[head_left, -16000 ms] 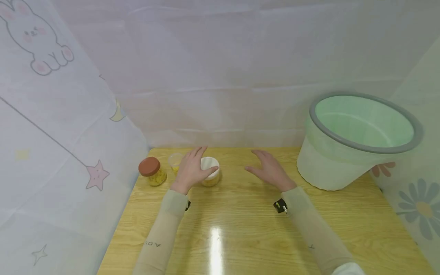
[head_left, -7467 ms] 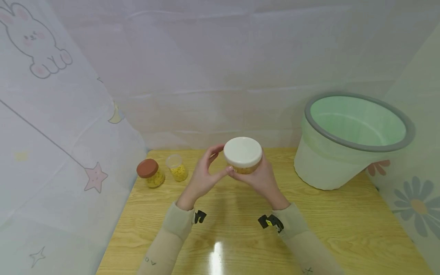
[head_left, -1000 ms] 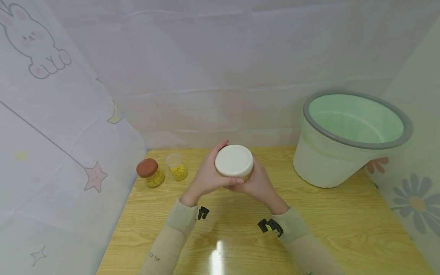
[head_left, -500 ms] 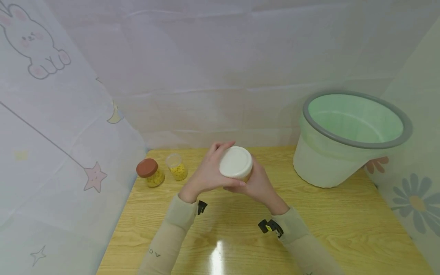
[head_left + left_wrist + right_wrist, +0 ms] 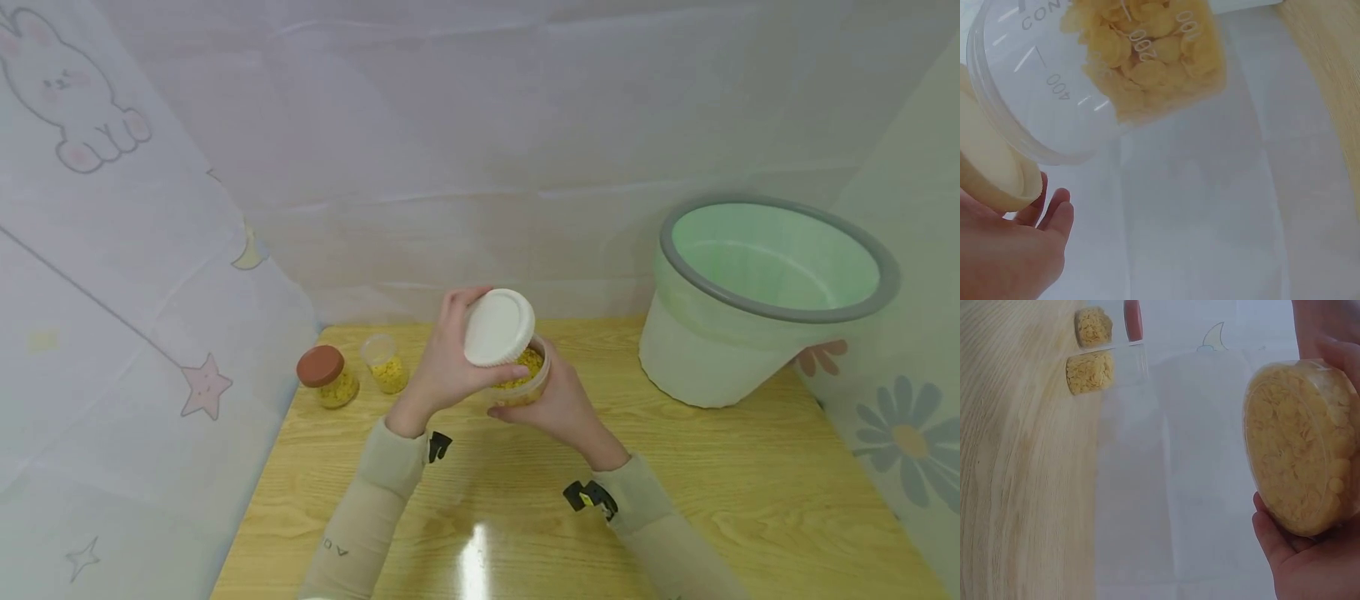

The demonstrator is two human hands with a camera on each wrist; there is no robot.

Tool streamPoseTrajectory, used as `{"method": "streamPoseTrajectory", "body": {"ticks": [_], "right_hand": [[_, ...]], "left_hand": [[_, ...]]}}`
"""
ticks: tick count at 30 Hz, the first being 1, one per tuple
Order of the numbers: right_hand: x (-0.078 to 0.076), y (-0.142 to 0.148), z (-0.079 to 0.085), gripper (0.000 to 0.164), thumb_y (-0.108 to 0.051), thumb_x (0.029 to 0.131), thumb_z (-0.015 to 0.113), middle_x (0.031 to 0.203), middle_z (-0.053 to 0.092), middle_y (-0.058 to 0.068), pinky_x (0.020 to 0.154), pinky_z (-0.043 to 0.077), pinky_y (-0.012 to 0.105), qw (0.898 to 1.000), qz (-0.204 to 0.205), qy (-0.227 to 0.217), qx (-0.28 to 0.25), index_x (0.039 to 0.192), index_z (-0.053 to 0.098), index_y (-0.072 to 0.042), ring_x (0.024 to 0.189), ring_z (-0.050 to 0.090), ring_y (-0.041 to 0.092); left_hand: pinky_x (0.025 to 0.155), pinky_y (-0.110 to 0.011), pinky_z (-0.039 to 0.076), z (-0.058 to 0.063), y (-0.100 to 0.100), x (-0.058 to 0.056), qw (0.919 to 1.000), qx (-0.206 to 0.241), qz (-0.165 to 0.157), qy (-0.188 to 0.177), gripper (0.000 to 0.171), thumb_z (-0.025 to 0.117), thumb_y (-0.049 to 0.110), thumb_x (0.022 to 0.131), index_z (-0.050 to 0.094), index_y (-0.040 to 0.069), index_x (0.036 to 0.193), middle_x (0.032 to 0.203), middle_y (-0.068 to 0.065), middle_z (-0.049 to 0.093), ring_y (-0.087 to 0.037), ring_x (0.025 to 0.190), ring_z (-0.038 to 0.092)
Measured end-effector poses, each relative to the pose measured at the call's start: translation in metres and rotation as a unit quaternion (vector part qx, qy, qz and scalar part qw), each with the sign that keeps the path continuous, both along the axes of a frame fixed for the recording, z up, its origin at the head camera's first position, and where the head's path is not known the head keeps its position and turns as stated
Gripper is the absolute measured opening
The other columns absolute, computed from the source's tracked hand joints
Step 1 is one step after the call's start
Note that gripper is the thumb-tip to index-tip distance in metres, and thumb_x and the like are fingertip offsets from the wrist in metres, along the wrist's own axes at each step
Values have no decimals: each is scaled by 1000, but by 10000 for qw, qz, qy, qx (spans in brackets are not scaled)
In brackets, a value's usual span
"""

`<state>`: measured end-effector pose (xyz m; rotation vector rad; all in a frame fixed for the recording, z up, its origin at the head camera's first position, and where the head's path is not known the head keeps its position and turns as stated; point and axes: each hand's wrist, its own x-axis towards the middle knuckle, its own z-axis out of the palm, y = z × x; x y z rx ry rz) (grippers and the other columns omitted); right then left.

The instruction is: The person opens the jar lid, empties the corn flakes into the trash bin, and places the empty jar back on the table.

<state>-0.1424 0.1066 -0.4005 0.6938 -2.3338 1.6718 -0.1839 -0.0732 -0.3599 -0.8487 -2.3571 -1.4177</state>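
My left hand [image 5: 442, 367] grips a white ribbed screw lid [image 5: 498, 327], tilted above and left of a clear plastic jar [image 5: 537, 385]. The jar's mouth shows beneath it, with yellow pieces inside. My right hand [image 5: 566, 404] holds the jar round its side, over the table. In the left wrist view the lid [image 5: 988, 150] stands apart from the jar rim, and printed volume marks run along the jar wall [image 5: 1154, 62]. Small flat yellow pieces, like pasta, show through the jar bottom [image 5: 1291, 444] in the right wrist view, with right-hand fingers [image 5: 1272, 540] under its edge.
At the back left of the wooden table [image 5: 510, 517] stand a jar with a red-brown lid [image 5: 321, 365] and a lidless clear jar [image 5: 389, 375], both holding yellow pieces. A large pale green bucket [image 5: 697, 350] with a grey rim stands at the right. Printed cloth walls surround the table.
Half a second ago the lid still covered the jar; now my left hand has lifted it up and left, exposing the jar's contents. My right hand has stayed nearly in place.
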Motion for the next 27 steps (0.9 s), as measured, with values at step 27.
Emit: {"method": "streamPoseTrajectory", "body": {"ticks": [27], "right_hand": [[-20,48,-33,101,-44,54,90,127,47,-2,89,42,47,9925,-1186,-64,293,136,37,-17,110,48,19]], "left_hand": [[94,-40,41,2,-6,1,9928,1184,-169,-45,109,94,25,51,28,28,137,126,-4,45,-20,111,50]]}}
